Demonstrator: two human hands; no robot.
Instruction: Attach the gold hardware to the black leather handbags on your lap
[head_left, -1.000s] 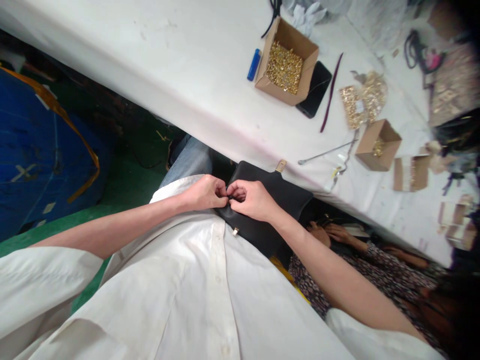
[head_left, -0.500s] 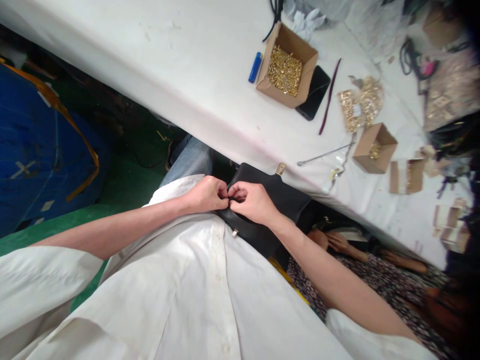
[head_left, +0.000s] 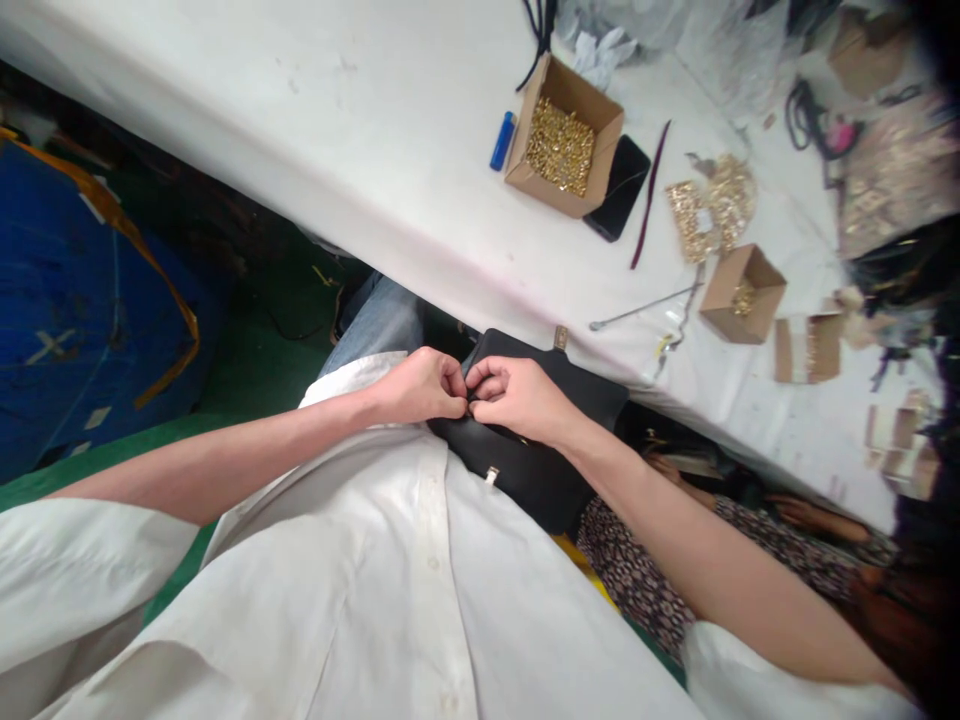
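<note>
A black leather handbag (head_left: 555, 440) lies on my lap against the edge of the white table (head_left: 360, 130). It has a gold clasp at its lower edge and another gold fitting near the table edge. My left hand (head_left: 420, 386) and my right hand (head_left: 517, 397) meet at the bag's left end. Both are closed in a pinch, fingertips touching, on a small part of the bag that the fingers hide.
On the table stand an open cardboard box of gold fittings (head_left: 564, 150), a blue lighter (head_left: 502, 140), a black phone (head_left: 618, 187), a smaller box (head_left: 741, 294) and loose gold parts (head_left: 709, 208). Another person's hand (head_left: 675, 468) shows at the right, in a patterned sleeve. A blue bundle (head_left: 67, 300) lies at left.
Both hands stay pinched at the bag's left end. The bag has shifted slightly down and to the right on my lap, and the view has drifted a little.
</note>
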